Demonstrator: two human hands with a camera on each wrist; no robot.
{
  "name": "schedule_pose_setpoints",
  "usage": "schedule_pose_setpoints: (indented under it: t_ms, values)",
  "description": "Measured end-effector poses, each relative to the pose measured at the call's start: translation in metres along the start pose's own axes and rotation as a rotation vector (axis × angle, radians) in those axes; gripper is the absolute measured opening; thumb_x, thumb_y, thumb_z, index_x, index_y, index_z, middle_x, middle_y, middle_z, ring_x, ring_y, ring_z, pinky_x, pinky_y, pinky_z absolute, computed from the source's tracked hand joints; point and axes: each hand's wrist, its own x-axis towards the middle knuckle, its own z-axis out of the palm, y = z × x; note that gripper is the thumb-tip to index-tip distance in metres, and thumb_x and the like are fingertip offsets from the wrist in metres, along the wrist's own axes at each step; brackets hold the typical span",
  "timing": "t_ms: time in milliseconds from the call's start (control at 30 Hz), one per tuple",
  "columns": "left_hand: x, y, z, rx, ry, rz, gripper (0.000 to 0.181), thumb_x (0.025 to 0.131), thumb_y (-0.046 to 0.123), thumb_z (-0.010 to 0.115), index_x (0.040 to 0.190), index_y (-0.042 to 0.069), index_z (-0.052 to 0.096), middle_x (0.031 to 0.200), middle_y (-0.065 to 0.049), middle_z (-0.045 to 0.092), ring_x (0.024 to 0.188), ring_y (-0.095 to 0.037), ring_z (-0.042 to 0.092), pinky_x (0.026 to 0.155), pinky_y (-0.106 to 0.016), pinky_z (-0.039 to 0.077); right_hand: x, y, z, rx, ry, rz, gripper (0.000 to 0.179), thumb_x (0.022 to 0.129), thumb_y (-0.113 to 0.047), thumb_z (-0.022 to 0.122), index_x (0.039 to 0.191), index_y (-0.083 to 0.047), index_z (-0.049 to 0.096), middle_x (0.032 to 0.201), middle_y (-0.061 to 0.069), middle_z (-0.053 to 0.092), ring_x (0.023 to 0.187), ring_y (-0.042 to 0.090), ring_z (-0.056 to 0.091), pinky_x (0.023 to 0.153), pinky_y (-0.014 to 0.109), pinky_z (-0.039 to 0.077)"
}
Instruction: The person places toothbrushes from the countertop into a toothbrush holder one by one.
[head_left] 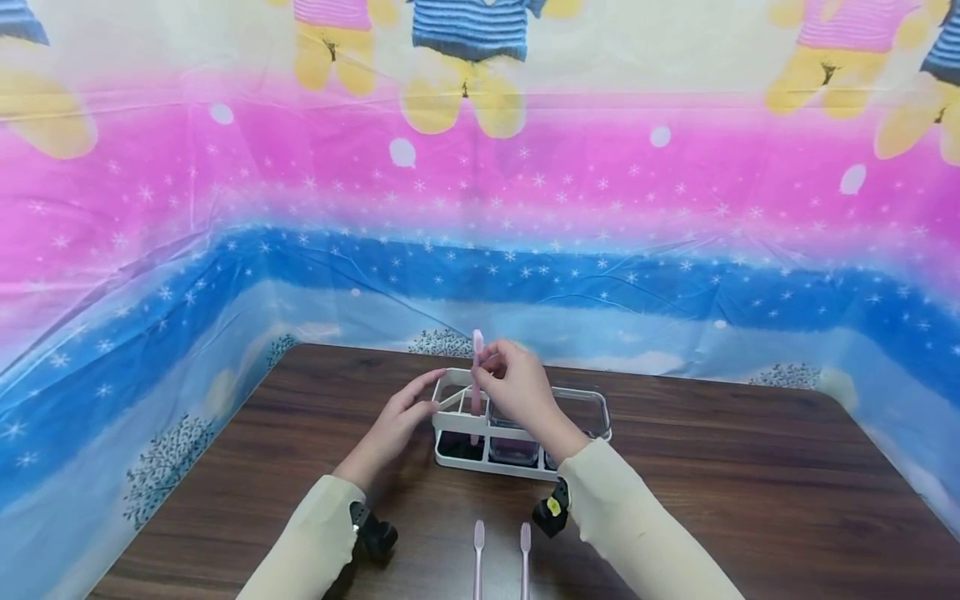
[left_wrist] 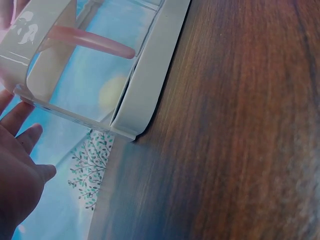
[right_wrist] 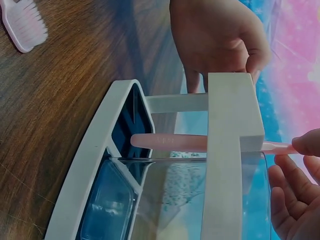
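Observation:
A white toothbrush holder [head_left: 459, 422] with an upper rim and a lower tray stands on the table. My right hand [head_left: 517, 383] pinches a pink toothbrush [head_left: 476, 398] near its head, bristles up. Its handle passes down through the holder's upper left opening; in the right wrist view the handle end [right_wrist: 142, 140] hangs over the dark lower compartment. At the holder's left end, my left hand [head_left: 393, 429] touches the upper rim with extended fingers. The left wrist view shows those fingertips [left_wrist: 22, 112] against the rim's side.
Two more pink toothbrushes, one on the left [head_left: 478, 542] and one on the right [head_left: 525, 542], lie on the brown wooden table [head_left: 750, 492] in front of the holder. Clear cups [head_left: 513, 451] sit in the holder's right part. A patterned cloth [head_left: 600, 275] hangs behind the table.

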Motion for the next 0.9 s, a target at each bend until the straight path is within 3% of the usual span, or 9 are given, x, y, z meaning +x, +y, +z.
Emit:
schedule_pose_setpoints:
  t_ms: [900]
  values:
    - [0.001, -0.002, 0.000, -0.028, -0.001, 0.003, 0.050, 0.095, 0.013, 0.047, 0.144, 0.007, 0.042, 0.151, -0.017, 0.037, 0.139, -0.039, 0.030, 0.111, -0.060, 0.022, -0.001, 0.005, 0.012, 0.003, -0.030, -0.020, 0.011, 0.092, -0.019, 0.064, 0.102, -0.015, 0.063, 0.090, 0.000, 0.070, 0.078, 0.013, 0.062, 0.069, 0.029, 0.053]
